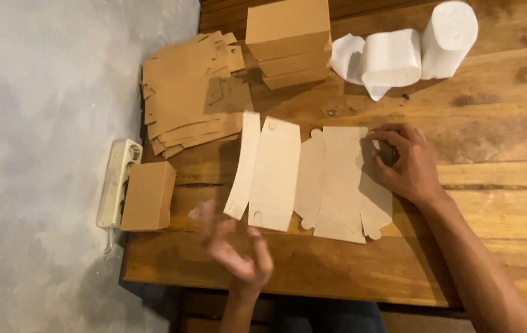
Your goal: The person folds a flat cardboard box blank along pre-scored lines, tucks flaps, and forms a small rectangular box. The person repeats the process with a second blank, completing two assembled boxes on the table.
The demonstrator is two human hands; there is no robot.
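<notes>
While flat: box blank (313, 182) is pinned by right hand (406, 165), fingers pressed.
Left hand (239, 250): blurred beside blank, open, empty.
Folding: creases kept aligned.

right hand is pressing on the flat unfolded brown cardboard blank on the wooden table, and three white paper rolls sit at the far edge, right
Not quite: the head view shows two white paper rolls, not three. The rest holds: the right hand presses on the flat unfolded brown cardboard blank lying on the wooden table.

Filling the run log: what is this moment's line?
left hand: blurred, off cardboard | right hand: pressing flat box blank | wooden table
</notes>
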